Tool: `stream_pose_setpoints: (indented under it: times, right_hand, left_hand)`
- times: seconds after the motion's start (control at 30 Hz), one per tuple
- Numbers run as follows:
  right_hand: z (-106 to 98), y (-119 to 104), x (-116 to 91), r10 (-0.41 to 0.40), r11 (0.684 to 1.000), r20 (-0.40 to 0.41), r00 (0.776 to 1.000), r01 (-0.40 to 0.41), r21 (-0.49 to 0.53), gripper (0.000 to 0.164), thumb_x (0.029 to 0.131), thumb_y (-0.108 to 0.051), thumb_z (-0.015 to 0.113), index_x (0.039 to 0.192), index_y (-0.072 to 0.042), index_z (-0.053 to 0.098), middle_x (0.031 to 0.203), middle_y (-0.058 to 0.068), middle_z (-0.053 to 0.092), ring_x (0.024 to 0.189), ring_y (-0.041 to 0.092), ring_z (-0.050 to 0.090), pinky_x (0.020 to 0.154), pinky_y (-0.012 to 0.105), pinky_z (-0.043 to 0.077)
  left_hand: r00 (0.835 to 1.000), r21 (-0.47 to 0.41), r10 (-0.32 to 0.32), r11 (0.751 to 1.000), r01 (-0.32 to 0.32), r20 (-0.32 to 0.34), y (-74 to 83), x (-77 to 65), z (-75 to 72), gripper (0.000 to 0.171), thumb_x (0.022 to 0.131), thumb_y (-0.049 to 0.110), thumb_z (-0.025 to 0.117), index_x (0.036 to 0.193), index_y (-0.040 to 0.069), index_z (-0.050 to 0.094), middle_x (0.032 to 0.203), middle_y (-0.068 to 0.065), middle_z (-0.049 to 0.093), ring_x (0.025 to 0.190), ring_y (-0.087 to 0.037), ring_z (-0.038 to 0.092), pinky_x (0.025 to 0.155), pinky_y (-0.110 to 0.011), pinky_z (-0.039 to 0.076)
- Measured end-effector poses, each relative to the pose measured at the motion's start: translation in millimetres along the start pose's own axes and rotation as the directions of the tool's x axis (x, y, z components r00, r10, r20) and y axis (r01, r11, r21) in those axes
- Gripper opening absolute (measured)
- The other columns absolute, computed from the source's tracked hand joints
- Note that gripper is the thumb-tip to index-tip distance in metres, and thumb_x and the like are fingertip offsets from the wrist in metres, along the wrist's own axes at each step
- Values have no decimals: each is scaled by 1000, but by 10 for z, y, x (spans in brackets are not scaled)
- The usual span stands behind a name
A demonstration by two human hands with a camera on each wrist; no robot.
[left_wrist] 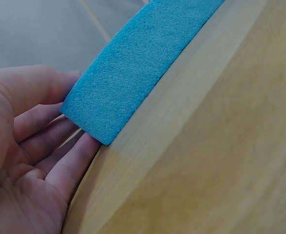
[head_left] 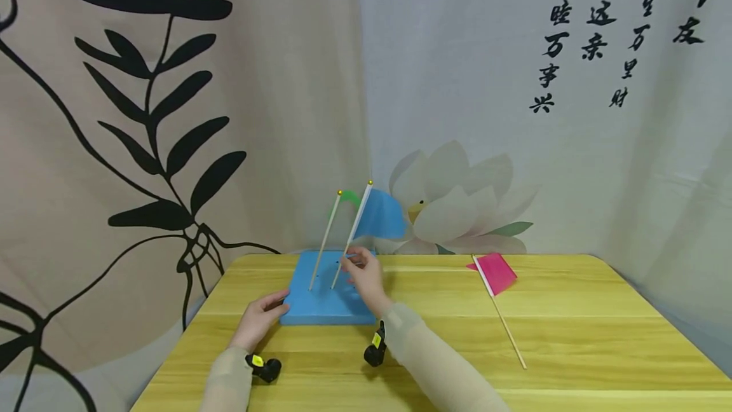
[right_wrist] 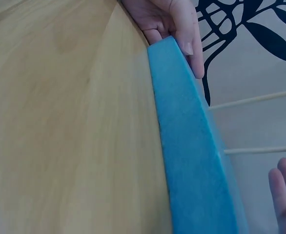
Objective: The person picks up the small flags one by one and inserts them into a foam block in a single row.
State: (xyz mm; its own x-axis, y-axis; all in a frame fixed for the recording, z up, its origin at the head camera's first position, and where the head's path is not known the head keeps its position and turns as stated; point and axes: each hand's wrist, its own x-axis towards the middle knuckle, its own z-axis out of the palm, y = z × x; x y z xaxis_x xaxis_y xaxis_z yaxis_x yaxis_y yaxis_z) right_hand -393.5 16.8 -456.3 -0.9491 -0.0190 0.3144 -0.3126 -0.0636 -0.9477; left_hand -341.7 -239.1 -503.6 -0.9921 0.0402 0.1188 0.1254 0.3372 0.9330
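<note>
A blue foam board [head_left: 314,307] lies flat on the table. Two slender sticks stand in it, tilted to the right, each tipped with a gold bead. The blue flag [head_left: 380,215] hangs from the right stick; from the left one, part of a green flag [head_left: 349,197] shows. My right hand [head_left: 366,275] pinches the blue flag's stick low down, with thumb and index fingertips at it; in the right wrist view only other fingertips [right_wrist: 279,187] show. My left hand [head_left: 260,320] rests at the board's left edge, its fairly straight fingers [left_wrist: 77,161] touching the corner.
On the right side of the wooden table [head_left: 572,323] lies a pink flag [head_left: 496,273] on its stick, pointing toward the front. A printed curtain [head_left: 297,113] hangs behind the table. Small black cameras are strapped at both wrists.
</note>
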Motion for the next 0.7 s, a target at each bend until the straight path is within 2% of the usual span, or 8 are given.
stream_pose_setpoints:
  times: [0.17,0.27,0.37,0.5,0.63,0.7]
  right_hand:
    - [-196,-252,-136,-9,1000,34,999,9,-22,26,94,-10,65,114,5,62,101,20,67,94,44,64,73,58,55]
    - [-429,-368,-166,-27,998,22,999,28,-64,26,94,-8,64,115,7,61,103,24,66,93,45,64,70,55,56]
    - [-761,-291,-113,-58,995,-15,998,56,-83,24,94,-10,64,114,4,63,103,24,67,87,38,67,65,45,59]
    - [-1268,-192,-51,-64,993,-72,995,57,-99,20,93,-14,67,109,-2,66,99,21,67,82,30,68,63,40,59]
    - [-1778,-273,-115,24,990,-84,996,-35,-139,26,92,-18,68,112,-2,64,100,19,66,87,32,68,70,45,59]
    - [-2014,-313,-170,74,982,-91,993,-88,-166,29,93,-19,68,114,-1,63,100,17,66,87,31,68,72,44,59]
  left_hand:
    - [1000,-12,-6,1000,6,3,46,-30,11,48,95,19,64,139,2,53,142,-18,48,129,-35,45,105,-47,40]
    - [1000,-9,-3,1000,3,3,90,-42,19,48,96,18,63,139,1,52,142,-20,48,129,-36,45,105,-48,39]
    - [1000,4,-4,1000,4,10,107,-37,23,48,96,19,63,139,1,52,143,-19,47,129,-35,45,105,-47,40]
    - [1000,13,-4,1000,4,5,97,-23,18,49,96,21,63,139,2,52,142,-18,48,128,-35,46,104,-47,41]
    - [1000,-7,-7,1000,7,7,74,-18,9,49,96,21,64,140,3,52,143,-18,47,129,-35,45,104,-48,40]
    - [1000,-12,-7,1000,7,11,67,-29,3,50,96,22,64,140,3,52,144,-18,47,130,-35,44,105,-48,40]
